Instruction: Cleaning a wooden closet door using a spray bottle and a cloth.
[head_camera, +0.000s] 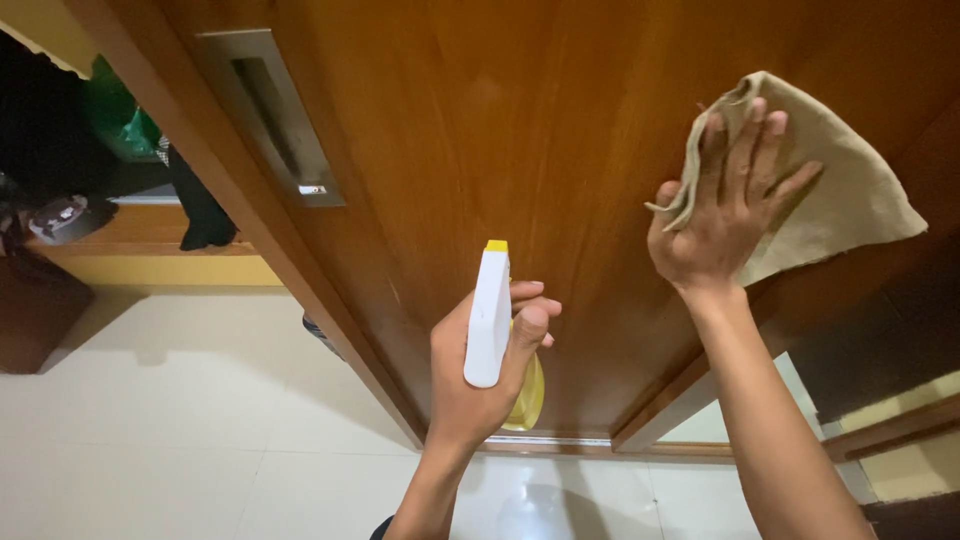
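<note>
My left hand (490, 370) grips a spray bottle (490, 310) with a white trigger head, a yellow nozzle tip and a yellow body, its nozzle pointing at the wooden door (480, 130). My right hand (725, 205) lies flat with fingers spread on a beige cloth (850, 180), pressing it against the upper right part of the door. The cloth's edge hangs loose by my thumb.
A recessed metal pull handle (270, 115) sits in the door near its left edge. Beyond the door edge lie a pale tiled floor (180, 400), a wooden shelf with dark clothing (200, 210) and a green bag (120, 120). A door frame (880, 430) runs at lower right.
</note>
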